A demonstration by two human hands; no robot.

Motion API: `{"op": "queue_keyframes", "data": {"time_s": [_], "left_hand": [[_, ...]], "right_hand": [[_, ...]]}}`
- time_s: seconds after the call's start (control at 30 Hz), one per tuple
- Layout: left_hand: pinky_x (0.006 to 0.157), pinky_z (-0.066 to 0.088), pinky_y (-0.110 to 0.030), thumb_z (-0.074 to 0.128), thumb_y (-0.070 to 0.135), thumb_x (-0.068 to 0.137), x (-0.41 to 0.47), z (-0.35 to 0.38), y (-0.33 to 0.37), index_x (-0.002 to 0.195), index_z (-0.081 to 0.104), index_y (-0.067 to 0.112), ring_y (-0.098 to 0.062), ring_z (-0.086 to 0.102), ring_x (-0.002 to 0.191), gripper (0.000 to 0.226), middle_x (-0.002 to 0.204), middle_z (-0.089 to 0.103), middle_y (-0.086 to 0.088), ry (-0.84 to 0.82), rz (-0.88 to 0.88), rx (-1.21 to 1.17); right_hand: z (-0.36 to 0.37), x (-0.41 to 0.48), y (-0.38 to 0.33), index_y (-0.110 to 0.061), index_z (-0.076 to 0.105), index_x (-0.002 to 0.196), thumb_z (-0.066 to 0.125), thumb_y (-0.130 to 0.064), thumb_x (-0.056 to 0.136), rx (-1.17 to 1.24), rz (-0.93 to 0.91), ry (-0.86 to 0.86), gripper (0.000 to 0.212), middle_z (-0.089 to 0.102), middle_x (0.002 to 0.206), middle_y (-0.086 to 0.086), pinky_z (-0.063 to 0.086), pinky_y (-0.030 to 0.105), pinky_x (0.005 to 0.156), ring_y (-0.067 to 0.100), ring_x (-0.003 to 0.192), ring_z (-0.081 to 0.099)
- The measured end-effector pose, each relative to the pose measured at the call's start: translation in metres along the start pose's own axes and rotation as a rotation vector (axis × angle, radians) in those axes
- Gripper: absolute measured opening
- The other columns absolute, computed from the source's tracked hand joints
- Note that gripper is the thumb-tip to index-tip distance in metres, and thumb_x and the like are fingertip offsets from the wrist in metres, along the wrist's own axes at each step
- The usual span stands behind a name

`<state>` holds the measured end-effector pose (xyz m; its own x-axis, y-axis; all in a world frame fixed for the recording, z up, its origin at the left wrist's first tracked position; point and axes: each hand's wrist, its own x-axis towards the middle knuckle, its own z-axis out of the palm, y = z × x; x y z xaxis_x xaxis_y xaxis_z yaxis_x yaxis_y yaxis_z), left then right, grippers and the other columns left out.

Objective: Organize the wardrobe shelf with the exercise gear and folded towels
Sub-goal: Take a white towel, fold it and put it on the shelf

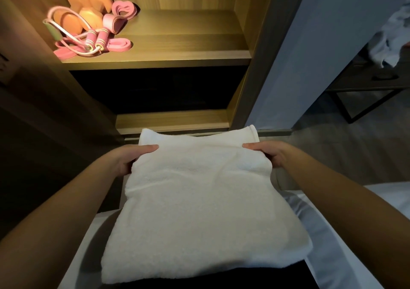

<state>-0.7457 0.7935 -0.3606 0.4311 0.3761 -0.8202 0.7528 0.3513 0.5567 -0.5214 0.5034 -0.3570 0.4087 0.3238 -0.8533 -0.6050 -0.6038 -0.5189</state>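
The wardrobe [261, 44] was built of wood-grain panels, with a dark recess below its lit upper shelf [188, 44]. The shelf board was flat and matte, and bare on its right side.

The folded towel [199, 200] was white terry cloth with a thick, fuzzy pile, roughly rectangular, with a stitched hem along its far edge. It was held out in front of the wardrobe's lower ledge, below the lit shelf and above a smooth white sheet [332, 233].

A black metal-framed table [366, 102] stood to the right, well apart from the wardrobe.

The left hand [131, 158] gripped the towel's left edge and the right hand [268, 153] gripped its right edge. Each thumb lay flat on top; the fingers were hidden beneath the cloth.

The exercise gear lay in the shelf's left rear corner:
- Orange dumbbells [88, 7], rounded and smooth, blurred.
- Flat pink resistance bands [121, 11], looped.
- A jump rope [101, 38] with pink cylindrical handles, ringed in pale stripes, and a thin white cord.
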Motion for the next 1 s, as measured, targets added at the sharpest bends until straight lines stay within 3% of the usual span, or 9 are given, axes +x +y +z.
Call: {"op": "queue_keyframes", "data": {"time_s": [0.1,0.23,0.33,0.47,0.53,0.63,0.73,0.9,1.0], "left_hand": [[0.084,0.054,-0.041,0.076,0.030,0.074,-0.019,-0.009,0.030,0.107,0.067,0.010,-0.026,0.069,0.096,0.039,0.110,0.071,-0.011,0.054,0.272,0.061],[0.087,0.054,-0.039,0.077,0.023,0.078,-0.060,-0.029,0.110,0.099,0.071,0.015,-0.023,0.070,0.095,0.024,0.101,0.074,-0.004,0.167,0.624,0.001],[0.083,0.053,-0.029,0.080,0.027,0.073,-0.095,-0.043,0.157,0.095,0.070,0.016,-0.017,0.068,0.092,0.027,0.091,0.074,0.004,0.273,0.857,0.040],[0.065,0.056,-0.021,0.094,0.052,0.027,-0.128,-0.059,0.171,0.100,0.068,0.012,-0.015,0.072,0.084,0.087,0.090,0.076,0.001,0.093,0.695,0.281],[0.073,0.055,-0.028,0.088,0.046,0.053,-0.136,-0.062,0.174,0.101,0.066,0.012,-0.021,0.070,0.087,0.063,0.096,0.074,-0.004,0.056,0.611,0.318],[0.074,0.051,-0.029,0.075,0.026,0.082,-0.137,-0.058,0.180,0.093,0.067,0.010,-0.018,0.064,0.087,0.021,0.093,0.068,-0.001,0.339,0.816,0.231],[0.083,0.052,-0.035,0.075,0.021,0.083,-0.131,-0.055,0.179,0.104,0.068,0.008,-0.022,0.063,0.093,0.026,0.098,0.068,-0.007,0.509,0.992,0.202],[0.083,0.053,-0.032,0.073,0.039,0.083,-0.126,-0.057,0.179,0.106,0.063,0.012,-0.021,0.066,0.094,0.037,0.102,0.069,-0.005,0.254,0.509,0.291],[0.064,0.046,-0.020,0.068,0.031,0.090,-0.122,-0.051,0.175,0.096,0.066,0.014,-0.007,0.061,0.079,0.018,0.089,0.065,0.005,0.471,0.868,0.281]], "right_hand": [[-0.005,-0.011,-0.031,-0.007,0.067,0.107,0.093,-0.027,0.048,-0.035,-0.254,0.077,0.068,0.070,0.109,0.013,0.056,0.047,0.084,0.030,0.098,0.067],[-0.012,-0.054,-0.107,-0.015,0.069,0.093,0.081,-0.012,0.075,-0.035,-0.686,0.210,0.021,0.072,0.097,0.008,0.059,0.038,0.081,0.024,0.088,0.070],[-0.018,-0.089,-0.155,-0.017,0.070,0.086,0.081,-0.011,0.074,-0.032,-0.978,0.247,0.018,0.072,0.093,0.005,0.058,0.032,0.077,0.017,0.080,0.070],[-0.029,-0.113,-0.172,-0.010,0.070,0.096,0.085,-0.028,0.063,-0.309,-0.808,0.152,0.040,0.072,0.101,0.008,0.054,0.036,0.086,0.022,0.090,0.068],[-0.028,-0.118,-0.171,-0.011,0.069,0.102,0.080,-0.032,0.075,-0.364,-0.696,0.125,0.036,0.071,0.104,0.005,0.056,0.035,0.084,0.021,0.094,0.067],[-0.020,-0.123,-0.175,-0.015,0.069,0.093,0.076,-0.021,0.082,-0.221,-0.953,0.188,0.015,0.071,0.097,0.004,0.057,0.036,0.083,0.024,0.093,0.069],[-0.016,-0.125,-0.183,-0.016,0.072,0.091,0.077,-0.018,0.081,-0.190,-1.092,0.268,0.012,0.071,0.093,0.003,0.057,0.035,0.082,0.022,0.089,0.069],[-0.012,-0.120,-0.181,-0.010,0.068,0.104,0.077,-0.033,0.081,-0.335,-0.672,0.194,0.034,0.070,0.106,0.005,0.052,0.040,0.094,0.024,0.099,0.067],[-0.010,-0.117,-0.175,-0.018,0.068,0.092,0.073,-0.027,0.086,-0.235,-0.963,0.280,0.012,0.069,0.105,0.006,0.055,0.035,0.084,0.021,0.095,0.066]]}}
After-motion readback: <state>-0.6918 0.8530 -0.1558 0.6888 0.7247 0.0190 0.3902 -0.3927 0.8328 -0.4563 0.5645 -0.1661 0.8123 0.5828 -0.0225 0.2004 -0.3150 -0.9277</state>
